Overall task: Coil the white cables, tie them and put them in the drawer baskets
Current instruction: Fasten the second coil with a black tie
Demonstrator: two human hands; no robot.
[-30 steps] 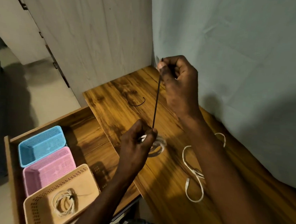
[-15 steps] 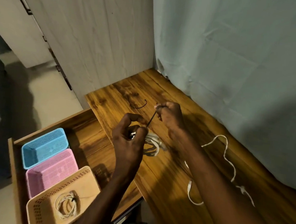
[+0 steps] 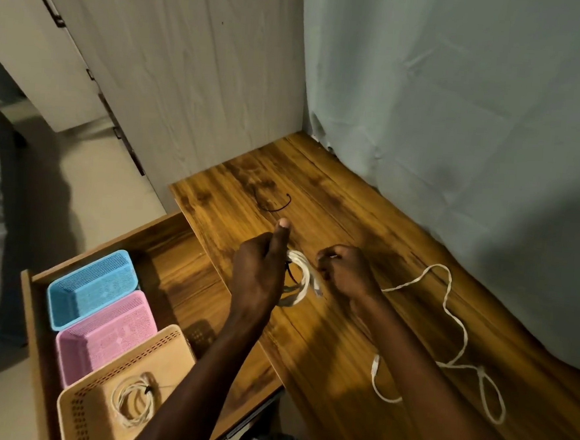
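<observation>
A coiled white cable [image 3: 300, 278] hangs between my hands just above the wooden table [image 3: 341, 343], with a thin black tie around it. My left hand [image 3: 261, 269] grips the coil from the left, thumb up. My right hand [image 3: 345, 270] is closed just right of the coil; what it pinches is hidden. A loose white cable [image 3: 445, 333] sprawls on the table to the right. The open drawer [image 3: 175, 266] holds a blue basket [image 3: 93, 287], a pink basket [image 3: 108, 337] and a beige basket [image 3: 96, 412]; a tied white coil [image 3: 131, 401] lies in the beige one.
A spare black tie [image 3: 272, 203] lies on the table beyond my hands. A pale curtain [image 3: 459, 128] hangs along the table's right side and a light wooden cabinet wall [image 3: 189, 75] stands behind. Floor and bedding show at the left.
My right hand dropped from high above the table to beside the coil, drawing the black tie short. The left hand kept the coil and turned its thumb upward.
</observation>
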